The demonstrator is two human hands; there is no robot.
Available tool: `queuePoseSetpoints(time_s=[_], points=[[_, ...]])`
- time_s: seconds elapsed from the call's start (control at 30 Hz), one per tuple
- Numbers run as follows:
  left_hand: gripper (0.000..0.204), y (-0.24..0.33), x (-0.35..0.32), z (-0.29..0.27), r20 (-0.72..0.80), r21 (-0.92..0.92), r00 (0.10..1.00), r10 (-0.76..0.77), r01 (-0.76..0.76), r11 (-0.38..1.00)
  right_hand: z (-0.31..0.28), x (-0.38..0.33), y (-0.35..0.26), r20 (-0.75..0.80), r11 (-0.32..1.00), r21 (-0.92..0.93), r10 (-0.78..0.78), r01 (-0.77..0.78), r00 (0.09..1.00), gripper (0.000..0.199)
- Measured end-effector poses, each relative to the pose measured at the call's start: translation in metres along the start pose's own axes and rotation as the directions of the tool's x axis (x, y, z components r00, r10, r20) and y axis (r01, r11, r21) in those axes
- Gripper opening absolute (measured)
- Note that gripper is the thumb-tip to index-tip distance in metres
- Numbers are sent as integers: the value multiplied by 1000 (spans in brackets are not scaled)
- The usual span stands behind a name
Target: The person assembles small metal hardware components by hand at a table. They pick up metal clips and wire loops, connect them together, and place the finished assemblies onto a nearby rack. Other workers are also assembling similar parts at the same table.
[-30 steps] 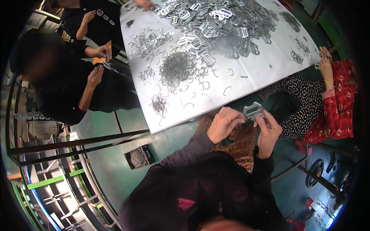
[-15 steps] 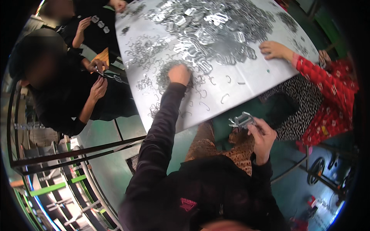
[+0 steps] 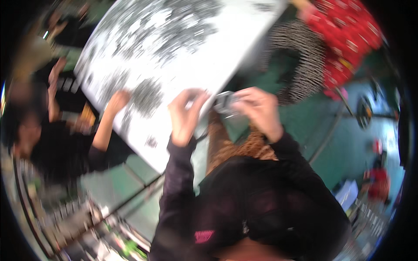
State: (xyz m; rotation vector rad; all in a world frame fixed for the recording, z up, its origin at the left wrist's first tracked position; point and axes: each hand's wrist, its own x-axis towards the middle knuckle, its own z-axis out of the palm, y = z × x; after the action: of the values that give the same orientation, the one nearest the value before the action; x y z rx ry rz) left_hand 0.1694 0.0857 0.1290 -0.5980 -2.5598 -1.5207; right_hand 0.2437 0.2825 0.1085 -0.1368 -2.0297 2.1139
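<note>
Over at the white table's (image 3: 174, 82) left edge — co-worker's hand: a co-worker's hand (image 3: 116, 101) is resting on the sheet beside a dark heap of small metal parts (image 3: 147, 93); too blurred to read its fingers.
Left hand: half a second ago it was stretched far out into the heap on the table; now the left hand (image 3: 186, 114) is coming back to the table's near edge, fingertips curled together as if pinching something small. What it is carrying, I cannot tell through the blur.
Metal clip: the grey metal piece (image 3: 226, 103) is sitting just off the table's near edge, above the lap, between the two hands.
Right hand: the right hand (image 3: 260, 109) is holding that piece, fingers bent and closed around its right end, as it was during the reach.
What this means: my read is that the fetch is over and the two hands are closing in to join the picked part to the held piece.
Right of the table: a person's red patterned sleeve (image 3: 348, 39) is showing past the far corner.
</note>
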Motion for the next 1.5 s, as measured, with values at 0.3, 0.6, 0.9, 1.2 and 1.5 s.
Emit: queuePoseSetpoints(time_s=[0.3,0.6,0.9,1.2,1.5], points=[[15,22,-10,47,3,49,997,83,-83,995,8,-2,12,-116,986,101,-118,130,986,17],[8,18,-20,59,-36,20,975,218,-218,976,3,-8,9,-67,985,-2,-174,175,982,27],[18,4,-16,59,-8,-197,911,413,-406,892,-52,29,4,197,998,47,33,-44,980,33],[26,-10,-16,63,-5,-184,939,343,-338,923,-7,210,84,227,877,-450,-71,169,971,33],[16,-12,-12,58,41,-287,951,308,-284,915,70,326,122,398,440,-792,-154,423,904,55]])
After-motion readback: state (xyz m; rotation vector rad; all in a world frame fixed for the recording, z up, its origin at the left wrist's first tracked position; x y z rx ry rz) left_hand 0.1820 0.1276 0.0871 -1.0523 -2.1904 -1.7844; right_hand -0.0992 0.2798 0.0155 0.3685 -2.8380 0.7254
